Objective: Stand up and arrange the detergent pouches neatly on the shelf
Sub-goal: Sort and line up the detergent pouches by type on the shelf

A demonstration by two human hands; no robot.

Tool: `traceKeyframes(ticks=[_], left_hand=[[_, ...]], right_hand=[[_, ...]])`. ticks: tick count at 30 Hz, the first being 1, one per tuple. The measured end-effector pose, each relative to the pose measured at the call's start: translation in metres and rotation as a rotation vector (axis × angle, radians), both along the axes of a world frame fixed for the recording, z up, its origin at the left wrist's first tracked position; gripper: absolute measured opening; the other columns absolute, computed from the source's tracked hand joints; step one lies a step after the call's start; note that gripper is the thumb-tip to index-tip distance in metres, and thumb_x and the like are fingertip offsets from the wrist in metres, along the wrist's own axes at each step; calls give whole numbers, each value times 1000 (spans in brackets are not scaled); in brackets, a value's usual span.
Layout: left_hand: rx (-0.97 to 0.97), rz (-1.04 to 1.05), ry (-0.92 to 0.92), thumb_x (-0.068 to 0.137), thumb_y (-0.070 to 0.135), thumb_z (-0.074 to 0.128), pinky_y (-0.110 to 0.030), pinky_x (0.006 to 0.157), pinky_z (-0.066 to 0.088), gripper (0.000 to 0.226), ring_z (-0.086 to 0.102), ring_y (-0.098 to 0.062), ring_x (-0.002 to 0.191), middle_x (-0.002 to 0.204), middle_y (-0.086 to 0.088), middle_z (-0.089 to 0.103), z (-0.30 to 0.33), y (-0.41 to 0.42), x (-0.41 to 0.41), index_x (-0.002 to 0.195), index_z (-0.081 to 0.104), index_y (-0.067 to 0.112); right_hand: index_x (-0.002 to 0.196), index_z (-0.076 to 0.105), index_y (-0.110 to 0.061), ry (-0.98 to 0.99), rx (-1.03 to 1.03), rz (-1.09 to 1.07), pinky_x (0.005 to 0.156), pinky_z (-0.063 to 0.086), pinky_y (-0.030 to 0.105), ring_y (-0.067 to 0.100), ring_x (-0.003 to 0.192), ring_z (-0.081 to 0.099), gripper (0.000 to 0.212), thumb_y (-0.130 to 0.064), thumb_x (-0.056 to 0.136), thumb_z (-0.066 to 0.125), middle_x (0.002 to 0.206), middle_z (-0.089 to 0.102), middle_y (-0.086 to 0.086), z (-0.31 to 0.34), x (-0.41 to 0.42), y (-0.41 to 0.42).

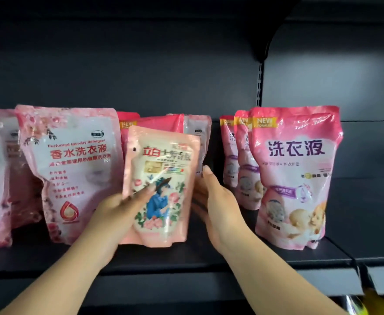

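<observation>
1. Head view, the thing in hand: a small pouch [161, 185] with a blue figure and roses on it stands upright near the front of the shelf [209, 258], in the gap between the rows. Its long axis runs top to bottom, leaning slightly to the right at the top, and its base looks to sit on or just above the shelf board; which of the two I cannot tell.

2. Head view, the left hand [118, 210]: it holds the small pouch at its lower left edge, a finger laid across the front; the rest of the grip is blurred or hidden behind the pouch.

3. Head view, the right hand [213, 196]: its fingers are straight and close together, the palm turned toward the right edge of the small pouch, touching it or just beside it. It pinches nothing.

4. Head view, the neighbours: a big pink pouch [72, 169] stands just to the left, touching or nearly touching the small one. Red-topped pouches [163, 121] stand behind it. To the right, a row of pink pouches [295, 176] stands apart across a bare strip of shelf.

5. What the next move turns on, as I judge it: the pouch lies between the two hands, the left carrying it and the right flat at its side as a guide. To seat it straight, the pouch likely needs pushing back toward the red-topped ones.
</observation>
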State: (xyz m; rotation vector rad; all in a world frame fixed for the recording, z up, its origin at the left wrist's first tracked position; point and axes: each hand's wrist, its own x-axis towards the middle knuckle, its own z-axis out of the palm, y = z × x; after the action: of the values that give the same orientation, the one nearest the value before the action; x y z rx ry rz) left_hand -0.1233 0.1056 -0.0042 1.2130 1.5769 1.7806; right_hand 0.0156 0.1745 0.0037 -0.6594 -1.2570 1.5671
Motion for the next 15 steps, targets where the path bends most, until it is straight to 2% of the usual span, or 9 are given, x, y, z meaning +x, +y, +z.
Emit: traceKeyframes(ticks=[2,4,6,8,9,11,13,15], left_hand=[[70,129,-9,72,45,64,-32,72,50,21,66,-14,80,74,6,71,-3,-2,-9,80,63,25],[125,215,-5,83,37,60,-27,68,46,9,62,-8,81,77,13,64,-7,-2,-14,78,61,29],[167,253,-10,87,34,58,-24,69,43,10,60,-4,81,79,16,62,-13,0,-16,77,60,32],[187,266,-1,87,33,57,-21,65,42,11,59,0,78,78,19,62,-15,1,-17,77,60,34],[189,269,6,87,33,57,-20,64,42,11,59,1,77,77,19,62,-16,1,-18,77,60,34],[191,277,3,86,34,59,-22,65,44,9,61,-1,78,77,18,64,-17,2,-20,78,61,34],[199,290,-37,85,34,61,-22,63,46,7,63,1,73,70,18,67,-17,1,-21,78,62,32],[209,301,-45,85,33,61,-16,58,45,8,63,8,62,61,23,66,-18,0,-22,77,62,33]], right_hand=[[92,64,-20,-62,-15,-41,87,43,28,8,88,61,25,-39,93,49,92,68,-6,3,-4,10],[109,61,-18,-131,-29,-46,90,41,29,12,95,57,26,-36,92,51,103,63,-4,3,-9,18],[114,57,-20,-203,-12,-22,88,41,27,10,92,54,27,-34,91,54,108,59,-3,2,-18,25],[115,56,-20,-239,18,2,77,40,21,5,82,51,30,-35,89,58,102,58,-5,5,-26,32],[117,56,-19,-241,13,23,73,40,20,6,83,52,35,-37,87,60,104,60,-5,7,-31,35],[110,60,-21,-207,-19,80,76,44,24,12,91,57,32,-39,84,63,111,65,0,9,-39,45],[98,63,-22,-152,-26,129,81,50,32,18,94,63,20,-37,84,64,105,68,2,8,-46,53],[95,66,-19,-129,-4,122,89,51,40,24,97,66,18,-34,85,64,101,70,5,6,-52,61]])
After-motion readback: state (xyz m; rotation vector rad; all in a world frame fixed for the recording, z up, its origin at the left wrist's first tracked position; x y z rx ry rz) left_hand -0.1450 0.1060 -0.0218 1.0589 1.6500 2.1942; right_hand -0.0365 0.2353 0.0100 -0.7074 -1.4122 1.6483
